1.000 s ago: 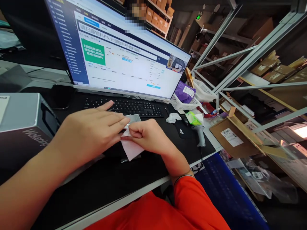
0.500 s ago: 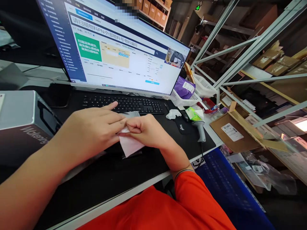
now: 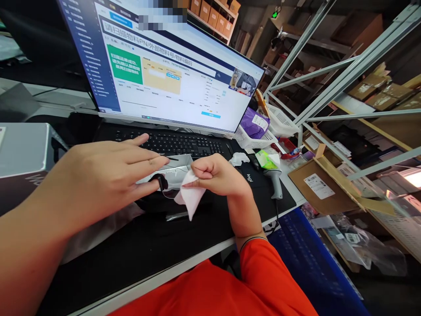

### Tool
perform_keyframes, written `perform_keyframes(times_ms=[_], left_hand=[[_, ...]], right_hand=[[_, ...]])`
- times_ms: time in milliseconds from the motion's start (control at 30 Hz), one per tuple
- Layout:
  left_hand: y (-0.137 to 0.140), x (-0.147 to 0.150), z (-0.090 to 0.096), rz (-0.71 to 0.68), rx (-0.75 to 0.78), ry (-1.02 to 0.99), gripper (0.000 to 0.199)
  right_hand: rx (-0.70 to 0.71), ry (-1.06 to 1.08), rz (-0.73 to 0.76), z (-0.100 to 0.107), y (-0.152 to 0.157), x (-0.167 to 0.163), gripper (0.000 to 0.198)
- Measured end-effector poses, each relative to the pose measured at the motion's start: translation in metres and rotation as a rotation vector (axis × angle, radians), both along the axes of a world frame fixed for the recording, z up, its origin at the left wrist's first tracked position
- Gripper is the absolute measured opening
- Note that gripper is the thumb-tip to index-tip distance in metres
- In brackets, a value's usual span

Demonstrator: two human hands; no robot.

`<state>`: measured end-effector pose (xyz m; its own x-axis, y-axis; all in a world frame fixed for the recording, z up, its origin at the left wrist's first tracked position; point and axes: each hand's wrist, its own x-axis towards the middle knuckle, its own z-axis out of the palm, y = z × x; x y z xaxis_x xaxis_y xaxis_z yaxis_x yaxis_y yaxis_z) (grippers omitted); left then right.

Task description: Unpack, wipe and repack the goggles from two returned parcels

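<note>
My left hand [image 3: 115,171] reaches in from the left, back upward, fingers pointing right. At its lower fingertips is a small black looped piece [image 3: 161,181] with a thin dark cord; it looks pinched there, though the thumb is hidden. My right hand [image 3: 215,174] is closed on a white cloth [image 3: 191,195], which hangs down toward the desk. Behind the black piece and between the hands lies a shiny silver tray-like box [image 3: 183,162], partly covered by the fingers. A clear plastic strip [image 3: 177,216] rests on the black desk mat below.
A keyboard [image 3: 184,142] and a monitor [image 3: 164,87] stand beyond the hands. At left is a large grey box [image 3: 24,149]. To the right are crumpled white tissue [image 3: 239,159], a mouse [image 3: 254,161], a barcode scanner [image 3: 274,182], a white basket [image 3: 255,140] and an opened carton [image 3: 315,186].
My hands have drawn apart: the left moved left, the right slightly right with the white cloth. The black looped piece and more of the silver box now show between them.
</note>
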<state>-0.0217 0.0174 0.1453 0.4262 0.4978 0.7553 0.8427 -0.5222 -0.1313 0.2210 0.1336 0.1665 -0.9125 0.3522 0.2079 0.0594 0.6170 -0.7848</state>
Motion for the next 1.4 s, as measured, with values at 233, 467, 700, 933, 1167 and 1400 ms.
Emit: perform_keyframes(times_ms=[233,467,700,933,1167,1400], left_hand=[[0.005,0.012,0.000,-0.056,-0.011,0.103,0.037],[0.007,0.002,0.009,-0.116,-0.026,-0.044,0.042],[0.010,0.018,-0.005,-0.148,-0.015,0.118,0.033],[-0.001,0.032,-0.006,0.093,0.107,-0.068,0.053],[-0.008,0.047,-0.021,0.228,-0.131,-0.191,0.079],[-0.003,0.063,-0.039,0.442,-0.273,-0.358,0.056]], right_hand=[[0.164,0.082,-0.172,-0.013,-0.025,-0.015,0.050],[0.037,-0.210,0.144,0.008,0.012,0.008,0.072],[0.102,-0.087,-0.050,-0.001,-0.017,0.000,0.058],[0.054,0.226,-0.403,-0.009,-0.023,-0.006,0.058],[-0.080,0.474,-0.471,-0.007,-0.016,-0.017,0.053],[-0.054,0.569,-0.520,-0.033,-0.032,-0.036,0.061]])
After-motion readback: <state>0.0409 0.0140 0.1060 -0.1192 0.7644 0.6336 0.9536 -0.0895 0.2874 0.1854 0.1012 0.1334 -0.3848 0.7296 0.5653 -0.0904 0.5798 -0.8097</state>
